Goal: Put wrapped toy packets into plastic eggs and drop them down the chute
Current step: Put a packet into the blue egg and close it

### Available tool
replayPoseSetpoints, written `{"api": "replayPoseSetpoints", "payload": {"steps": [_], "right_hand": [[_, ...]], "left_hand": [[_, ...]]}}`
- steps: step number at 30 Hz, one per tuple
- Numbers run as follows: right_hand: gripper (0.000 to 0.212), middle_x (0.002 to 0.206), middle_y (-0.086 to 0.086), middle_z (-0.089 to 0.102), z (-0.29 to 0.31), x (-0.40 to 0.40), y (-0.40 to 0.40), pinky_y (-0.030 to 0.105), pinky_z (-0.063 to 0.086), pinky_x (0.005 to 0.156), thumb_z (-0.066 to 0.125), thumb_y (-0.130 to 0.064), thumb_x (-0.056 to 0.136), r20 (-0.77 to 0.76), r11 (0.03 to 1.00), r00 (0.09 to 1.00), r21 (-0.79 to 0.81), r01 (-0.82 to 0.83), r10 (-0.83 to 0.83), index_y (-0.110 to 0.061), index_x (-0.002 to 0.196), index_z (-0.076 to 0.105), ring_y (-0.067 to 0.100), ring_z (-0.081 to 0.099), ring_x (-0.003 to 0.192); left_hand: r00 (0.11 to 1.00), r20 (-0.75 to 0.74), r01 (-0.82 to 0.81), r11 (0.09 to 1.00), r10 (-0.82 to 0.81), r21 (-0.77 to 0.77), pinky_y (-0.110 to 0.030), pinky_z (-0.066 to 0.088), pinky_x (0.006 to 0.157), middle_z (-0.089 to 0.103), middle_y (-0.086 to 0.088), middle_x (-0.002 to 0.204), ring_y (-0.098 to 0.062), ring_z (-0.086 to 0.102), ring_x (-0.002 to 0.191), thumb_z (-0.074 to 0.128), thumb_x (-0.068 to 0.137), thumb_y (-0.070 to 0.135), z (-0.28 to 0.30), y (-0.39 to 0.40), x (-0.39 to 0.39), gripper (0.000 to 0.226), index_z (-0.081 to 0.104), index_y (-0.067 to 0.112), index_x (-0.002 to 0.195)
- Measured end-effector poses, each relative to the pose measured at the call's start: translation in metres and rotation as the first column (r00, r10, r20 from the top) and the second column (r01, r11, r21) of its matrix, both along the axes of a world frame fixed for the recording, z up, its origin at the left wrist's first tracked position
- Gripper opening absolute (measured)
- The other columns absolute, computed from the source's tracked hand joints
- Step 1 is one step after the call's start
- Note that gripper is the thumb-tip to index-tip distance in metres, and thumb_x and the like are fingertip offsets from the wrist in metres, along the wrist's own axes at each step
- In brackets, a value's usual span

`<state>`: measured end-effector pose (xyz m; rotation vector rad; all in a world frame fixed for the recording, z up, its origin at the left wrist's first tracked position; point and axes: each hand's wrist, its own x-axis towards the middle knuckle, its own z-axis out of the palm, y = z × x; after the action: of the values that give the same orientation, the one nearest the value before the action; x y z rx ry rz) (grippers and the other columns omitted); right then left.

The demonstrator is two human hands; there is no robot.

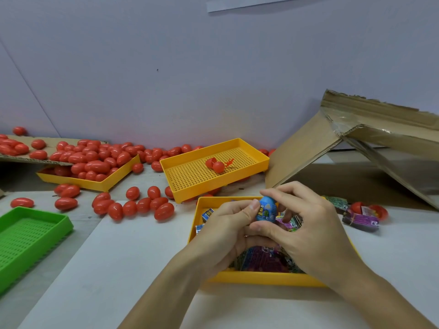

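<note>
Blue packet (pixel 266 212), folded into a tight wad, sits pinched between the left hand (pixel 228 230) and right hand (pixel 306 230) just above the yellow tray of packets (pixel 266 279), likely squeezed small to fit an egg. Red eggs (pixel 133 207) lie within reach on the left, while the cardboard chute (pixel 306 150) slopes away on the right for dropping.

left hand (pixel 225 230) | right hand (pixel 306 224) | forearms bare (no sleeves)

Glossy red plastic eggs (pixel 97 166), matt perforated yellow plastic tray (pixel 209 176), rough torn corrugated cardboard (pixel 370 138), shiny printed packet (pixel 266 212).
</note>
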<state>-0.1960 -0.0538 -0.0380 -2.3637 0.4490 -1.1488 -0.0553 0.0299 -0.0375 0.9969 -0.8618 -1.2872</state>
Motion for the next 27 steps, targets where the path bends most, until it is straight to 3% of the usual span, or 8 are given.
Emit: {"api": "replayPoseSetpoints", "payload": {"steps": [3, 7, 10, 12, 14, 16, 21, 27], "right_hand": [[0.051, 0.099, -0.008, 0.064, 0.0, 0.0, 0.0, 0.002, 0.041, 0.074, 0.07, -0.045, 0.077, -0.022, 1.0, 1.0, 0.002, 0.022, -0.022, -0.014, 0.117, 0.071, -0.009, 0.054, 0.088], [0.047, 0.105, -0.004, 0.071, -0.005, 0.001, -0.003, 0.004, 0.045, 0.077, 0.085, -0.016, 0.074, -0.088, 0.999, 0.995, -0.003, 0.036, -0.036, -0.012, 0.118, 0.071, 0.0, 0.059, 0.088], [0.048, 0.108, -0.006, 0.07, -0.008, 0.0, -0.004, 0.003, 0.043, 0.077, 0.083, -0.017, 0.077, -0.107, 1.0, 0.994, 0.02, 0.017, -0.015, -0.014, 0.122, 0.069, -0.004, 0.057, 0.093], [0.049, 0.111, -0.01, 0.068, -0.008, 0.0, -0.005, 0.002, 0.042, 0.077, 0.079, -0.027, 0.081, -0.075, 0.999, 0.997, 0.039, 0.02, -0.017, -0.016, 0.126, 0.067, -0.01, 0.056, 0.096], [0.049, 0.111, -0.015, 0.066, -0.006, -0.001, -0.005, 0.004, 0.044, 0.07, 0.067, -0.042, 0.085, -0.026, 0.996, 0.999, 0.084, 0.039, -0.037, -0.019, 0.128, 0.065, -0.006, 0.058, 0.094], [0.049, 0.107, -0.02, 0.065, -0.002, -0.002, -0.006, 0.007, 0.045, 0.064, 0.057, -0.048, 0.088, 0.023, 0.99, 0.997, 0.126, 0.069, -0.072, -0.02, 0.127, 0.066, 0.001, 0.06, 0.087], [0.038, 0.099, -0.02, 0.065, -0.005, -0.003, -0.014, 0.016, 0.05, 0.061, 0.057, -0.037, 0.094, 0.064, 0.963, 0.989, 0.245, 0.116, -0.135, -0.02, 0.127, 0.066, 0.003, 0.061, 0.084], [0.033, 0.101, -0.023, 0.064, -0.011, -0.004, -0.023, 0.011, 0.049, 0.071, 0.058, -0.029, 0.098, 0.076, 0.935, 0.98, 0.321, 0.151, -0.185, -0.018, 0.128, 0.065, -0.006, 0.058, 0.095]], "left_hand": [[0.986, 0.109, -0.127, 0.992, 0.128, -0.014, -0.031, 0.06, 0.072, 0.073, -0.013, 0.092, -0.023, 0.071, 0.081, 0.066, 0.085, 0.029, -0.002, -0.002, -0.001, 0.037, 0.065, -0.001, 0.106], [0.879, 0.365, -0.308, 0.95, 0.306, -0.055, -0.029, 0.056, 0.069, 0.073, -0.011, 0.083, -0.018, 0.069, 0.071, 0.077, 0.072, 0.037, -0.005, -0.001, -0.003, 0.044, 0.059, 0.005, 0.095], [0.834, 0.437, -0.348, 0.936, 0.337, -0.057, -0.027, 0.056, 0.067, 0.073, -0.01, 0.083, -0.016, 0.069, 0.069, 0.076, 0.07, 0.043, -0.005, -0.001, -0.005, 0.047, 0.06, 0.006, 0.095], [0.813, 0.467, -0.376, 0.926, 0.347, -0.034, -0.034, 0.06, 0.072, 0.074, -0.008, 0.083, -0.018, 0.071, 0.071, 0.074, 0.078, 0.043, -0.005, -0.001, -0.006, 0.043, 0.063, 0.007, 0.098], [0.804, 0.459, -0.422, 0.906, 0.379, -0.009, -0.037, 0.062, 0.076, 0.075, -0.003, 0.082, -0.02, 0.074, 0.075, 0.069, 0.089, 0.038, -0.005, -0.002, -0.006, 0.031, 0.066, 0.009, 0.1], [0.797, 0.427, -0.473, 0.881, 0.427, 0.003, -0.029, 0.061, 0.072, 0.075, 0.001, 0.085, -0.018, 0.074, 0.079, 0.067, 0.092, 0.033, -0.005, -0.002, -0.004, 0.023, 0.069, 0.011, 0.1], [0.797, 0.233, -0.586, 0.807, 0.557, 0.072, -0.033, 0.06, 0.074, 0.075, -0.012, 0.094, -0.021, 0.075, 0.083, 0.07, 0.09, 0.019, 0.016, -0.013, 0.002, 0.014, 0.071, 0.008, 0.098], [0.891, 0.234, -0.416, 0.906, 0.39, 0.075, -0.025, 0.061, 0.064, 0.072, -0.015, 0.096, -0.018, 0.076, 0.076, 0.078, 0.084, 0.026, 0.09, -0.08, -0.016, 0.034, 0.061, 0.003, 0.101]]}}
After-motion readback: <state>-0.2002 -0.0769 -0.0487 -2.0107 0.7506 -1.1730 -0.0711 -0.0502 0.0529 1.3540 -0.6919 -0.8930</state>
